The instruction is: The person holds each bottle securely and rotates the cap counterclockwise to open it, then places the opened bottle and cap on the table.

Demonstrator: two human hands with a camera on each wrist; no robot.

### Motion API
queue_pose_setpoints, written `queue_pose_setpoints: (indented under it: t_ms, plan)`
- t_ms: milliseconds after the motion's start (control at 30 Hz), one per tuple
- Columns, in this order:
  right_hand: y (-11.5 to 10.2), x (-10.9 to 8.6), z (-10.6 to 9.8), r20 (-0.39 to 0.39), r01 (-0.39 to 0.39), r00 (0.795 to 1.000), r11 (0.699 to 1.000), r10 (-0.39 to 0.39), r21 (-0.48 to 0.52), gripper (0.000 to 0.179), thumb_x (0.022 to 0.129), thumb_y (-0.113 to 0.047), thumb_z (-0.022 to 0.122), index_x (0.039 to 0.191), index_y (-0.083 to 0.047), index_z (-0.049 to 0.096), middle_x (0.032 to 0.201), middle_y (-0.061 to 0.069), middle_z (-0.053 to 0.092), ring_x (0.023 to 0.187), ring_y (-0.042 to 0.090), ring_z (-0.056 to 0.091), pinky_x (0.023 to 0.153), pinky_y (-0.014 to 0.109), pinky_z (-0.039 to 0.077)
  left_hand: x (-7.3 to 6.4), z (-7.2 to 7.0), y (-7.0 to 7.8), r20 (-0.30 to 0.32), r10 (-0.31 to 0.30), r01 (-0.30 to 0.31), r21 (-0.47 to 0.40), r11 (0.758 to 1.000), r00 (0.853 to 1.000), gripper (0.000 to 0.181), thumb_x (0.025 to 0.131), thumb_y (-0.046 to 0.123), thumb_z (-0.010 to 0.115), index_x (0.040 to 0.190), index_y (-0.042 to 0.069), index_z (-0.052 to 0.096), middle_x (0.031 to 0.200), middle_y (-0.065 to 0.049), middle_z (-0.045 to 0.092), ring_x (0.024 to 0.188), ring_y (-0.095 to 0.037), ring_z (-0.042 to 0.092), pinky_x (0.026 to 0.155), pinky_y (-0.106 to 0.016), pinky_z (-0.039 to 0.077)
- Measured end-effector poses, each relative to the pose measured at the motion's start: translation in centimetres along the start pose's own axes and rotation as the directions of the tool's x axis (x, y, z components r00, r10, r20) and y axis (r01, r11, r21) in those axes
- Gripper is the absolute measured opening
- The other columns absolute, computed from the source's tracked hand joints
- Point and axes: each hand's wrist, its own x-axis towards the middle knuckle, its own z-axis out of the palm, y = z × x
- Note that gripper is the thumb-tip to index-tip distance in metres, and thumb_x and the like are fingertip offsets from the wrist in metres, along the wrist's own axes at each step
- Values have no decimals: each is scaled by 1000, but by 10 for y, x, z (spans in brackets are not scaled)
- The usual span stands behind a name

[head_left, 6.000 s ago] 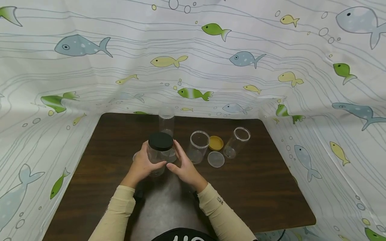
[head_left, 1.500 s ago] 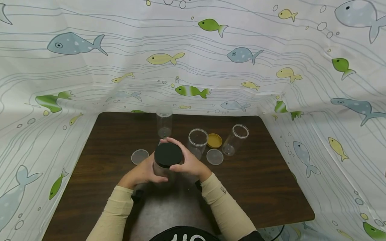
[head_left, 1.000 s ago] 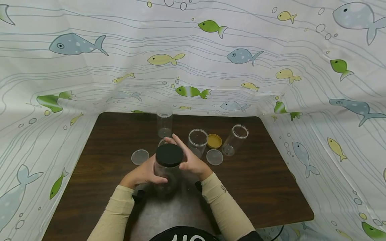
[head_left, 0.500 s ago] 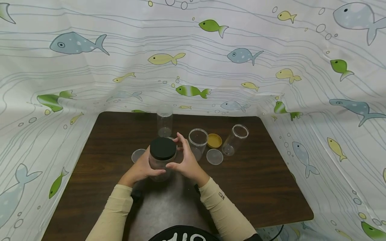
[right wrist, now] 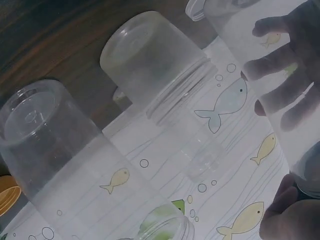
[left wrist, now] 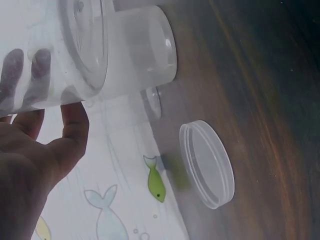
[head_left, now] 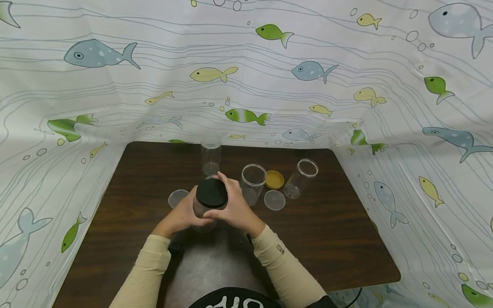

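A clear plastic jar (left wrist: 40, 60) with a black screw lid (head_left: 212, 193) is held between both hands above the table's near middle. My left hand (head_left: 184, 214) wraps round the jar's body from the left, its fingers showing through the clear wall in the left wrist view. My right hand (head_left: 236, 210) grips the black lid from the right, thumb along its near edge and fingers at its far side. Directly behind the held jar, mostly hidden in the head view, stands a shorter frosted jar (right wrist: 155, 65).
Three open clear jars stand farther back: a back-left jar (head_left: 211, 156), a middle jar (head_left: 252, 188) and a right jar (head_left: 300, 179). A yellow lid (head_left: 274, 180) and a translucent lid (head_left: 274, 200) lie between the latter two; another translucent lid (head_left: 177, 198) lies left.
Over the last half second the right hand's fingers have come in round the black lid, and the jar has shifted slightly right. The other jars and lids stay put.
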Motion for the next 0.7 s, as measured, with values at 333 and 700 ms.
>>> queue_pose_setpoints:
  t_ms: [333,700]
  plan:
    - [4,3,-8,41,39,998,998,-41,53,92,86,-24,83,160,-20,28,153,-5,43,134,19,36,104,41,43,0,2,4,40,2,0,-44,999,999,98,73,18,92,150,10,33,143,-14,50,124,-31,53,101,-47,45]
    - [6,5,-13,4,103,995,990,-104,97,81,84,-17,83,153,-21,41,151,-4,46,133,20,38,101,48,39,2,0,9,76,19,-15,-44,999,997,103,73,20,93,154,14,30,147,-11,49,127,-30,52,101,-34,46]
